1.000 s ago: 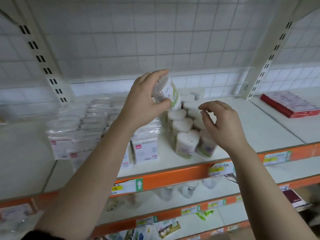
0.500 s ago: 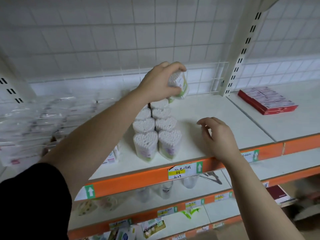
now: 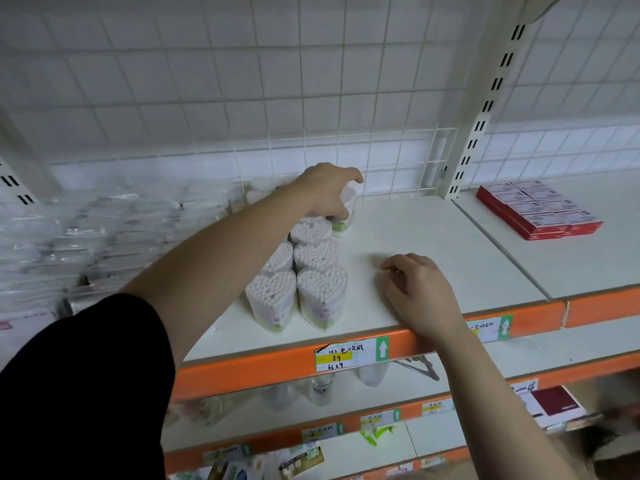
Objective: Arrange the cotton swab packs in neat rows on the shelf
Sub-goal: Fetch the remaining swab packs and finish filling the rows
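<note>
Setting: white shelf (image 3: 433,230) with an orange rail (image 3: 536,315) along its front edge, a wire grid (image 3: 242,98) behind it and a slotted upright to the right. Flat red boxes (image 3: 540,209) lie on the neighbouring board, well apart from the work. Blurred bagged goods (image 3: 104,237) are piled at far left.

Stock: heart-shaped swab packs (image 3: 317,254) stand upright in two columns that run from the shelf front toward the grid, tips up and touching their neighbours.

Left hand (image 3: 325,192): reaches to the far end of the right column, with fingers and thumb curled over the top of the held pack (image 3: 346,213). The pack's base looks to be at or just above the board (contact cannot be confirmed, since the hand covers most of it).

Right hand (image 3: 419,292): rests on the bare board beside the columns. Its fingers are loosely bent and hold nothing.

Step in hand, judged: seating one more pack at the back of the right column.

Next move calls for: setting the pack down flush behind the pack in front of it, in line with the column, then letting go gently so the pack does not tip. The right hand is free to steady the row or fetch the next pack.
</note>
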Action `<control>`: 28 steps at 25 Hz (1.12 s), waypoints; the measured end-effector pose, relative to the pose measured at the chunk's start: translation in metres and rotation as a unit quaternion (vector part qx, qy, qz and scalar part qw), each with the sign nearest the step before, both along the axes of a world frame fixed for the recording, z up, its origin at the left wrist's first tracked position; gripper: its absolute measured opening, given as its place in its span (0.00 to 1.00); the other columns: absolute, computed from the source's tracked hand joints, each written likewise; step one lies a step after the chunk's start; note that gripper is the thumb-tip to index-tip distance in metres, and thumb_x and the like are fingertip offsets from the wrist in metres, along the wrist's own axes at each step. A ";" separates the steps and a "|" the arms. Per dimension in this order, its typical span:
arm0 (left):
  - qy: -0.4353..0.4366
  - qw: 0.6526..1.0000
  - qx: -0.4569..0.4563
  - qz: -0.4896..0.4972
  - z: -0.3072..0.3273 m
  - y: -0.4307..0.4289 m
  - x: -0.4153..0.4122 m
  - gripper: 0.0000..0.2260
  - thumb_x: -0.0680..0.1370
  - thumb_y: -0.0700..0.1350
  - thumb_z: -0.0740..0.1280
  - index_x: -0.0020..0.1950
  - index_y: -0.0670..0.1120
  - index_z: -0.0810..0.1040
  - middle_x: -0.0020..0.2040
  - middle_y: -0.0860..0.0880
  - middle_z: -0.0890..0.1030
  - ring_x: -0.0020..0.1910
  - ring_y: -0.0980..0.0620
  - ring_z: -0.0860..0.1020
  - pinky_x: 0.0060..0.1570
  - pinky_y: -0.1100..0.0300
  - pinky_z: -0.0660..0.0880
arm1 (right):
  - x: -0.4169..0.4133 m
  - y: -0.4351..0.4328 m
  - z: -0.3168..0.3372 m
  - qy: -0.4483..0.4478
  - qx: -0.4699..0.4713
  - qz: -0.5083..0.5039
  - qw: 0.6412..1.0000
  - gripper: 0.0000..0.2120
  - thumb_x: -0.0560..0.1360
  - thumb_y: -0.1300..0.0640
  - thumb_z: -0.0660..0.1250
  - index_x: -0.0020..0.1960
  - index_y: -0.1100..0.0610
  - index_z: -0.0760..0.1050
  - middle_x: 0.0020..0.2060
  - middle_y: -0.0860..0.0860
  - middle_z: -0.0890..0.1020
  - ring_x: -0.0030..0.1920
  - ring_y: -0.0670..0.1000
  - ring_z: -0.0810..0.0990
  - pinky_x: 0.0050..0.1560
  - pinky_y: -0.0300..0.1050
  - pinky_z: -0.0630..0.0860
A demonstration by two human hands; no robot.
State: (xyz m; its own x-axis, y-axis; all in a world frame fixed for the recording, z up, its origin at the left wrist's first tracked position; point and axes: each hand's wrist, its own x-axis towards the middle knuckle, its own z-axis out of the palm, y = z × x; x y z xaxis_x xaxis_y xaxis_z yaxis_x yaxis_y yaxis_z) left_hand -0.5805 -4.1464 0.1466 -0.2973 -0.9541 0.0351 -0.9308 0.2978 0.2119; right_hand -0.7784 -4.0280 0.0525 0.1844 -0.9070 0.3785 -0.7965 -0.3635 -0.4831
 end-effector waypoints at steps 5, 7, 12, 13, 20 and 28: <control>-0.085 0.995 -0.031 0.037 0.000 -0.002 -0.008 0.14 0.63 0.42 0.74 0.44 0.41 0.75 0.49 0.46 0.70 0.44 0.46 0.74 0.36 0.58 0.72 | 0.000 0.003 0.000 -0.007 0.007 -0.002 1.000 0.06 0.74 0.57 0.65 0.50 0.55 0.78 0.40 0.49 0.78 0.47 0.53 0.74 0.44 0.48 0.73; -0.110 0.992 -0.034 0.055 0.003 0.001 -0.012 0.14 0.63 0.40 0.73 0.33 0.43 0.67 0.42 0.47 0.68 0.36 0.48 0.70 0.29 0.62 0.62 | 0.000 0.004 0.000 -0.002 0.009 -0.002 1.000 0.06 0.74 0.57 0.65 0.49 0.55 0.78 0.41 0.49 0.79 0.47 0.53 0.74 0.44 0.48 0.73; -0.161 0.982 -0.073 0.069 0.005 0.003 -0.024 0.14 0.69 0.34 0.68 0.32 0.44 0.63 0.35 0.48 0.68 0.34 0.49 0.70 0.32 0.60 0.66 | 0.002 0.004 0.000 0.006 0.011 -0.009 1.000 0.05 0.74 0.56 0.65 0.48 0.55 0.78 0.42 0.49 0.80 0.47 0.53 0.74 0.44 0.48 0.73; -0.173 0.979 -0.077 0.071 0.003 0.003 -0.025 0.13 0.71 0.34 0.67 0.33 0.43 0.64 0.38 0.47 0.69 0.38 0.47 0.72 0.35 0.58 0.67 | 0.003 0.004 0.000 0.007 0.012 -0.009 1.000 0.05 0.74 0.56 0.65 0.48 0.55 0.78 0.42 0.49 0.80 0.47 0.53 0.74 0.44 0.48 0.74; -0.059 0.997 -0.038 0.020 0.005 0.011 0.000 0.22 0.75 0.56 0.68 0.63 0.45 0.74 0.58 0.45 0.73 0.55 0.44 0.74 0.51 0.55 0.71 | 0.019 0.002 0.017 -0.080 -0.033 0.008 0.996 0.08 0.75 0.62 0.64 0.51 0.54 0.79 0.46 0.48 0.80 0.49 0.52 0.76 0.44 0.35 0.65; 0.011 0.953 -0.301 0.037 0.023 0.071 0.079 0.16 0.79 0.52 0.59 0.64 0.49 0.76 0.58 0.48 0.79 0.54 0.44 0.78 0.56 0.52 0.65 | 0.103 0.001 0.071 -0.079 -0.104 0.090 0.987 0.10 0.75 0.59 0.61 0.53 0.54 0.78 0.48 0.47 0.80 0.53 0.52 0.76 0.49 0.40 0.70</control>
State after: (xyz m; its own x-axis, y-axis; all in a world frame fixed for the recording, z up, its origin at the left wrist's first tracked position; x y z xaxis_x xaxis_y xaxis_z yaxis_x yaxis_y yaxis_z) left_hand -0.5014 -4.0752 0.1695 -0.2230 -0.7779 0.5875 -0.9513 0.3051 0.0429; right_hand -0.6754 -4.0266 0.1239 0.2591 -0.7641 0.5907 -0.6299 -0.5974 -0.4964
